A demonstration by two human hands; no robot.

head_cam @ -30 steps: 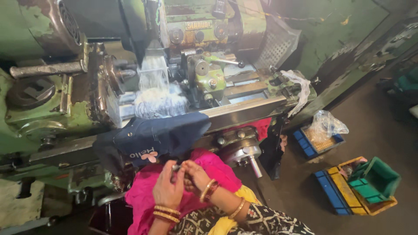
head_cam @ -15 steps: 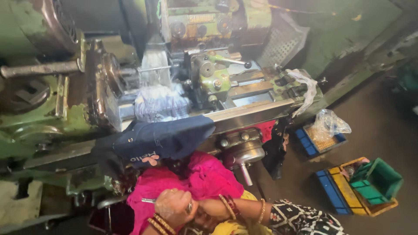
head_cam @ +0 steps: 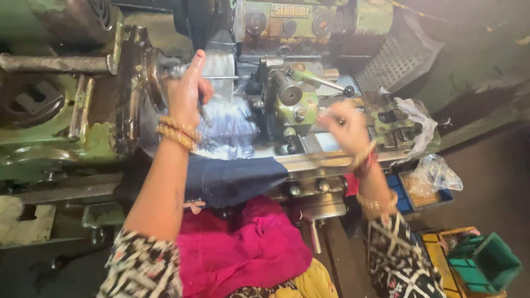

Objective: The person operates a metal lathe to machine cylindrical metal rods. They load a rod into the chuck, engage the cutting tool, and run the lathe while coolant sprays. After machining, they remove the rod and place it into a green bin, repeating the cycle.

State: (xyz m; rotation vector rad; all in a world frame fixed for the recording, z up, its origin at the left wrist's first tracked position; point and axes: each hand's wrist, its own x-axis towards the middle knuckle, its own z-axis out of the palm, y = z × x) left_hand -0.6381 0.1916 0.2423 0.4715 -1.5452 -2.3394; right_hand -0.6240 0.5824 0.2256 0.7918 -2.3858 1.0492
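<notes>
- Reaching up with the left hand (head_cam: 185, 91) to the lathe chuck (head_cam: 152, 72), fingers (head_cam: 197, 59) pointing upward and pressing against the chuck face beside a short metal workpiece (head_cam: 176, 69) sticking out of it.
- Cannot tell whether the left hand is closing on the workpiece or only touching it; thumb side hidden.
- Wearing gold bangles (head_cam: 178, 131) on the left wrist.
- Extending the right hand (head_cam: 345, 124) over the lathe carriage (head_cam: 331, 146), just beside the green tool post (head_cam: 295, 105); blurred by motion, fingers loosely curled, hold impossible to make out.
- Sitting near the black-knobbed lever (head_cam: 348, 91), above and slightly apart from the right hand.
- Lying draped over the front of the lathe bed, a dark blue cloth (head_cam: 237, 179), with a pink cloth (head_cam: 248, 243) hanging below it.
- Covering the space between chuck and tool post, a clear plastic sheet (head_cam: 229, 124).
- Resting on the floor at the right, a green crate (head_cam: 486, 262) and a blue tray holding a plastic bag (head_cam: 436, 176).
</notes>
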